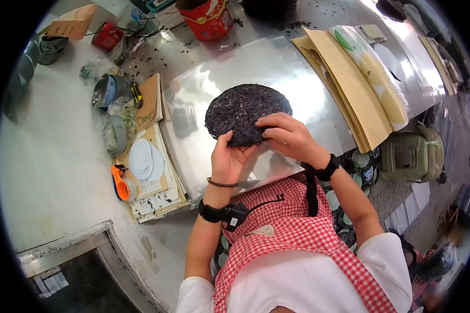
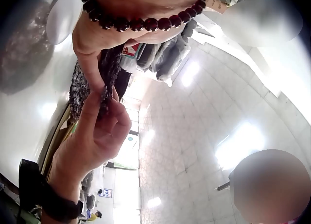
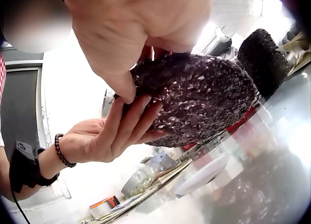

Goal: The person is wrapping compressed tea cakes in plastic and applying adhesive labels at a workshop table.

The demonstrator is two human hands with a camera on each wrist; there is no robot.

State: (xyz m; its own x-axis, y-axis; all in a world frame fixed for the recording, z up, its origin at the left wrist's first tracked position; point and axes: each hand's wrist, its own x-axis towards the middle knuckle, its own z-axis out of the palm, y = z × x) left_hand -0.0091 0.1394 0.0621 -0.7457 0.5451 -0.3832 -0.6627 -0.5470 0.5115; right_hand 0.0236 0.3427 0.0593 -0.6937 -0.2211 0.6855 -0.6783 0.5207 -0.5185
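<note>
A round, flat black cake of pressed flakes (image 1: 245, 107), like dried seaweed, is held up over a shiny clear sheet. My left hand (image 1: 230, 159) holds its near edge, thumb on the upper face and fingers spread beneath, as the right wrist view shows. At the right part of the same edge, my right hand (image 1: 290, 136) pinches the rim between thumb and fingers. Both hands sit close together. In the left wrist view the cake (image 2: 79, 90) appears edge-on, and the right hand's fingertips meet at its rim. Seen from the right wrist, its underside (image 3: 199, 100) looks rough and flaky.
Left of the sheet (image 1: 188, 167) lie papers with white discs (image 1: 141, 156), an orange tape dispenser (image 1: 121, 185) and a yellow cutter (image 1: 136, 95). Brown paper bags (image 1: 344, 88) lie right. A red bucket (image 1: 206, 20) stands behind, among scattered dark flakes.
</note>
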